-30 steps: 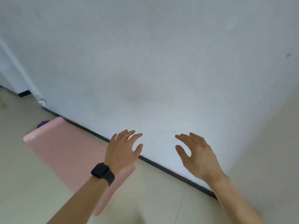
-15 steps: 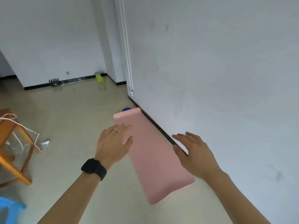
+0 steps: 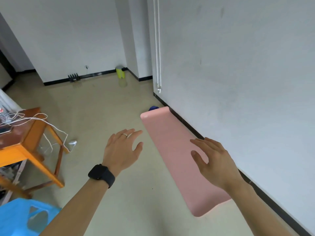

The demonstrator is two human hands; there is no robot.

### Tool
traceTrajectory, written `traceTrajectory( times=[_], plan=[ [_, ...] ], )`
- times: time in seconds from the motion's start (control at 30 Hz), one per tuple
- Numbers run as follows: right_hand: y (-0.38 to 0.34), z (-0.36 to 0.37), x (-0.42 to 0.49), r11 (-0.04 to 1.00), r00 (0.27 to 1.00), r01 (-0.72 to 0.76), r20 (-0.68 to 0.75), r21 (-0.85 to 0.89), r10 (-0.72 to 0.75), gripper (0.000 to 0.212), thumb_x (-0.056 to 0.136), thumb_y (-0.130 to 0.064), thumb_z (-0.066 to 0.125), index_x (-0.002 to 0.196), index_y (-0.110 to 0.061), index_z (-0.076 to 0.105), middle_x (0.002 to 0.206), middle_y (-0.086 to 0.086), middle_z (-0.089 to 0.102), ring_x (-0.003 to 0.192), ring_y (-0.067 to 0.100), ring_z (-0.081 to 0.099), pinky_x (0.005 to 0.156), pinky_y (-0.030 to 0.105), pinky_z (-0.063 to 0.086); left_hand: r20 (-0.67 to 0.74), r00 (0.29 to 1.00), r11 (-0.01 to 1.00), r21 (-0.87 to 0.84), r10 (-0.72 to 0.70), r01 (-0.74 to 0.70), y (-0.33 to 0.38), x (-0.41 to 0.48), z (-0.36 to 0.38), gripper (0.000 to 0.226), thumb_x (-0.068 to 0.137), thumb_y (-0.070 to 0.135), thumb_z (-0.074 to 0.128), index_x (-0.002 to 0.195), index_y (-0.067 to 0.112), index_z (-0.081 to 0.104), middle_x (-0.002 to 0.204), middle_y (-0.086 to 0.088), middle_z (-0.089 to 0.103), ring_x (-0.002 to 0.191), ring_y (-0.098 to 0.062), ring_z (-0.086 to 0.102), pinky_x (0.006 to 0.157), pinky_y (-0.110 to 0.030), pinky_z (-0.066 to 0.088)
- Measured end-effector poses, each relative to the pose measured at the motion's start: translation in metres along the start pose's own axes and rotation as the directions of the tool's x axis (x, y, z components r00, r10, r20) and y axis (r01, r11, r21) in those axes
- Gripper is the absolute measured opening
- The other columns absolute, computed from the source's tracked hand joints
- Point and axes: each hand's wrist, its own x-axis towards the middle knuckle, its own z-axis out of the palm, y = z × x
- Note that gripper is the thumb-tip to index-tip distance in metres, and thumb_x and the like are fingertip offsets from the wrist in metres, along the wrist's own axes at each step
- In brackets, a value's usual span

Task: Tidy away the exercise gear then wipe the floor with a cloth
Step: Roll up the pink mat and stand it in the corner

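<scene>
A pink exercise mat (image 3: 177, 150) lies flat and unrolled on the beige floor, running along the white wall on the right. A small blue object (image 3: 153, 108) peeks out behind its far end. My left hand (image 3: 122, 149), with a ring and a black watch on the wrist, hovers with spread fingers over the floor just left of the mat. Over the mat's near half my right hand (image 3: 213, 160) is held out, fingers relaxed and spread. Neither hand holds anything.
An orange wooden table (image 3: 29, 147) with white cables stands at the left, a blue plastic stool (image 3: 22, 217) below it. A yellow-green bin (image 3: 120, 72) and a black rack (image 3: 73, 77) sit by the far wall. White pipes (image 3: 157, 45) run down the right wall.
The view has swung left from the bare wall to the room, so the whole mat now shows. Both hands stay open and spread, now over the mat area.
</scene>
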Motion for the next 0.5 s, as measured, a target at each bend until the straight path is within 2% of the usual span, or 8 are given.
traceTrajectory(
  times=[0.13,0.3,0.4,0.5],
  plan=[
    [-0.009,0.051,0.048,1.000,1.000,-0.004,0.028,0.007,0.004,0.040,0.096,-0.044,0.050,0.134,-0.036,0.058,0.133,-0.017,0.060,0.134,0.017,0.046,0.103,0.047,0.046,0.036,0.999,1.000,-0.012,0.007,-0.006,-0.044,0.047,0.021,0.048,0.099,0.050,0.039,0.147,0.042,0.038,0.155,0.010,0.040,0.146,-0.014,0.028,0.120,-0.039,0.021],
    [-0.004,0.120,0.130,0.999,0.999,-0.026,0.045,0.019,0.025,0.045,0.095,-0.052,0.040,0.135,-0.038,0.056,0.134,-0.018,0.059,0.135,0.017,0.045,0.104,0.046,0.046,0.050,0.999,1.000,0.006,0.017,-0.017,-0.096,0.131,0.056,0.058,0.091,0.056,0.027,0.145,0.042,0.042,0.151,0.009,0.045,0.144,-0.014,0.034,0.118,-0.040,0.026],
    [0.002,0.157,0.190,0.998,0.994,-0.059,0.090,0.009,0.058,0.040,0.098,-0.048,0.045,0.137,-0.039,0.053,0.137,-0.020,0.056,0.138,0.014,0.041,0.110,0.043,0.040,0.064,0.998,1.000,-0.002,0.006,-0.006,-0.123,0.188,0.070,0.058,0.091,0.055,0.028,0.146,0.040,0.043,0.151,0.007,0.046,0.143,-0.016,0.036,0.117,-0.038,0.026],
    [0.004,0.187,0.243,0.996,0.987,-0.089,0.137,-0.007,0.089,0.040,0.099,-0.046,0.046,0.139,-0.040,0.051,0.140,-0.021,0.053,0.141,0.012,0.036,0.113,0.041,0.036,0.089,0.996,1.000,-0.003,-0.006,0.006,-0.146,0.243,0.085,0.049,0.098,0.050,0.038,0.145,0.039,0.044,0.152,0.007,0.046,0.143,-0.016,0.036,0.117,-0.038,0.026]
  ],
)
